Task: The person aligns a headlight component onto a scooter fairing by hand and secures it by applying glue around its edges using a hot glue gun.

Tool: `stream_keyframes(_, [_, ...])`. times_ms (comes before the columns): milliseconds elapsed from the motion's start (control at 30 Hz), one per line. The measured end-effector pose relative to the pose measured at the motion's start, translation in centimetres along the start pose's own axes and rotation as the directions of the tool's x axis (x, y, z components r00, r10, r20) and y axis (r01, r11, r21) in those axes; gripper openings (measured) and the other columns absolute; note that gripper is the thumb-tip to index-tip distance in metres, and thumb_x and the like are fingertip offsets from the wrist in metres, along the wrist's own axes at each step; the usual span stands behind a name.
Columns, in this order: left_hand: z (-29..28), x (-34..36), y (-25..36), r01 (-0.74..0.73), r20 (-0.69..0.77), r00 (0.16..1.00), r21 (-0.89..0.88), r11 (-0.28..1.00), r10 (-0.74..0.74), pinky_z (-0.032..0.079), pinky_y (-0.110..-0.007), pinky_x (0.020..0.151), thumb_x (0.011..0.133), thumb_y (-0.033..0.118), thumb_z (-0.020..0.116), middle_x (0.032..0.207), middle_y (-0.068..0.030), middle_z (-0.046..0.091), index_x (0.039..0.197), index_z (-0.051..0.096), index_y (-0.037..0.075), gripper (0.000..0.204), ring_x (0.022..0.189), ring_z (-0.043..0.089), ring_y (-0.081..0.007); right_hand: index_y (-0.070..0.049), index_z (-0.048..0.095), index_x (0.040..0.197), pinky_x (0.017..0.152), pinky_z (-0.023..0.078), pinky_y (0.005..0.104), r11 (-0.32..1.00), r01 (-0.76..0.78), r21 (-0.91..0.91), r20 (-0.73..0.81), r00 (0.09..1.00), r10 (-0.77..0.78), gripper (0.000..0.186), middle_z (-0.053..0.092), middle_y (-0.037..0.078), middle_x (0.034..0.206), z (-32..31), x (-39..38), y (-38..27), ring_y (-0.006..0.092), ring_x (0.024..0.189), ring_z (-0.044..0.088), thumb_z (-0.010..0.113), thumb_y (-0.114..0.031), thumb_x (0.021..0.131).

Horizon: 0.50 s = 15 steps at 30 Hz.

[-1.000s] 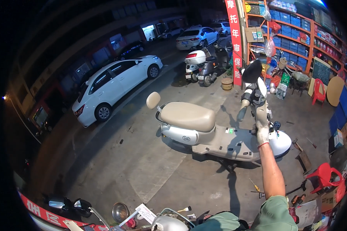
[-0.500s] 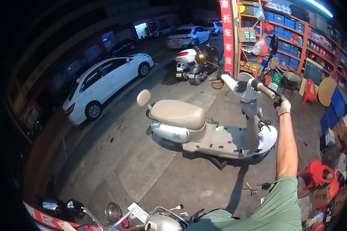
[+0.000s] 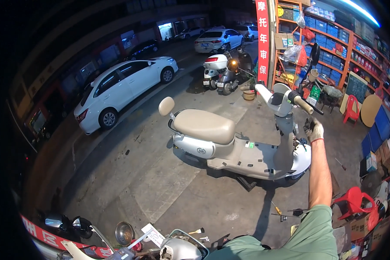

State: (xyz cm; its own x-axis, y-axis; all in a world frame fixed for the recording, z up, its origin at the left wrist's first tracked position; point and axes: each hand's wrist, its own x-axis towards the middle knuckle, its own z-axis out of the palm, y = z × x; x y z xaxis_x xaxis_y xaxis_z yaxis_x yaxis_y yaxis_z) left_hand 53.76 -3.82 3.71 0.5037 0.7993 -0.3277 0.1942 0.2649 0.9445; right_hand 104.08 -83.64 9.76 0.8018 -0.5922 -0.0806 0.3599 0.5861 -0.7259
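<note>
In front of me stands a white and beige electric scooter [image 3: 221, 149], its seat toward the left and its front toward the right. My right hand [image 3: 315, 130], in a pale work glove with dark fingers, is raised beside the scooter's front, just below the near handlebar grip [image 3: 304, 105] and its black brake lever [image 3: 315, 108]. It appears apart from both, fingers loosely bent and spread, with nothing visible in them. Small black pieces and a green label [image 3: 251, 145] show on the beige footboard [image 3: 258, 157]. My left hand is out of view.
A screwdriver [image 3: 277, 211] and other small tools lie on the concrete. Red plastic stools [image 3: 354, 202] and boxes crowd the right side, below orange shelves [image 3: 345, 56]. A silver bowl [image 3: 125, 233] and another vehicle's parts are near me. A white car [image 3: 125, 89] stands left.
My right hand has come away from the brake lever and dropped slightly, so the lever now shows whole. The whole view has shifted a little; the scooter stands as before.
</note>
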Motion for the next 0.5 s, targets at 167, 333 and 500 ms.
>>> stream_keyframes(167, [-0.9, -0.3, -0.3, 0.016, -0.017, 1.000, -0.044, 0.999, -0.017, 0.056, -0.039, 0.088, 0.090, 0.003, 0.066, 0.134, -0.0171, 0.053, 0.149, 0.042, 0.010, 0.064, 0.112, 0.058, -0.0289, -0.007, 0.067, 0.092, 0.053, 0.048, 0.0351, 0.978, -0.205, 0.051, -0.082, 0.975, 0.208, 0.018, 0.069, 0.007, 0.079, -2.8, -3.0, 7.9, 0.0225, 0.064, 0.064, 0.058, -0.022, 0.096])
stream_keyframes(333, [1.8, 1.5, -0.6, 0.053, 0.096, 0.994, -0.040, 0.998, -0.049, 0.055, -0.041, 0.092, 0.090, 0.003, 0.067, 0.138, -0.0155, 0.052, 0.152, 0.038, 0.013, 0.070, 0.116, 0.057, -0.0286, -0.010, 0.064, 0.102, 0.050, 0.048, 0.0378, 0.829, -0.312, -0.465, -0.066, 0.945, 0.319, 0.018, 0.066, 0.006, 0.075, -18.2, -2.2, 15.0, 0.0236, 0.059, 0.061, 0.062, -0.016, 0.085])
stream_keyframes(500, [2.1, -0.9, 1.7, -0.043, 0.012, 0.999, 0.087, 0.995, 0.042, 0.052, -0.042, 0.095, 0.089, 0.004, 0.067, 0.140, -0.0169, 0.051, 0.152, 0.039, 0.011, 0.069, 0.119, 0.055, -0.0299, -0.008, 0.066, 0.084, 0.049, 0.051, 0.0432, 0.651, -0.439, -0.619, -0.232, 0.895, 0.382, 0.010, 0.065, 0.011, 0.072, -19.5, -14.4, 31.2, 0.0280, 0.057, 0.064, 0.061, -0.015, 0.089])
